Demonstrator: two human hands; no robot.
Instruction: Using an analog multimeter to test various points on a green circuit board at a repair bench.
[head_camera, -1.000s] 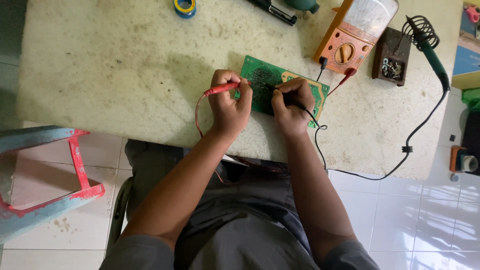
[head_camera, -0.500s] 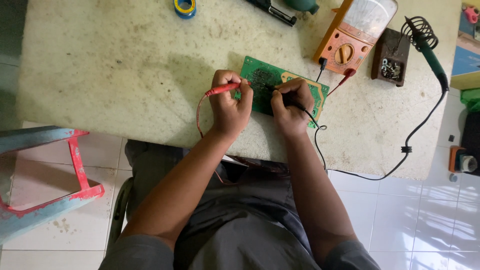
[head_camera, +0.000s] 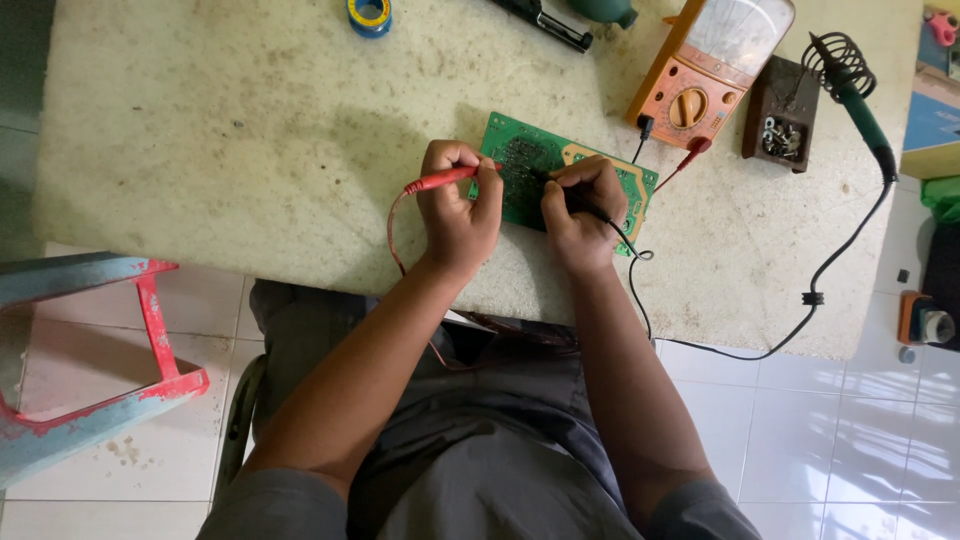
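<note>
A green circuit board (head_camera: 525, 180) lies flat on the pale speckled worktop (head_camera: 250, 130), near its front edge and slightly skewed, and both hands rest on it. The left hand (head_camera: 458, 212) is curled closed around a red test probe (head_camera: 445, 181), pinched between thumb and fingers like a pen, with the tip pointing right onto the board's middle; its red lead (head_camera: 392, 225) loops down past the wrist and over the worktop's edge. The right hand (head_camera: 583, 207) is closed in the same pen grip on a black test probe (head_camera: 570, 195), whose tip meets the board just beside the red one, though the exact contact points are too small to make out. The black lead (head_camera: 632, 270) curls off behind the right wrist. Just beyond the board's far right corner sits an orange analogue multimeter (head_camera: 710, 65), tilted, with red and black plugs seated at its lower edge. To the right of the meter stands a dark brown soldering iron stand (head_camera: 778, 115) with a coiled holder, and a green-handled soldering iron (head_camera: 862, 105) rests in that coil, its black cord (head_camera: 830, 270) trailing down over the worktop's right side. At the far edge of the worktop lie a blue and yellow roll of tape (head_camera: 369, 14) and a black pen-like tool (head_camera: 545, 22). To the person's left, on the tiled floor, stands a red and blue stool (head_camera: 90, 330).
</note>
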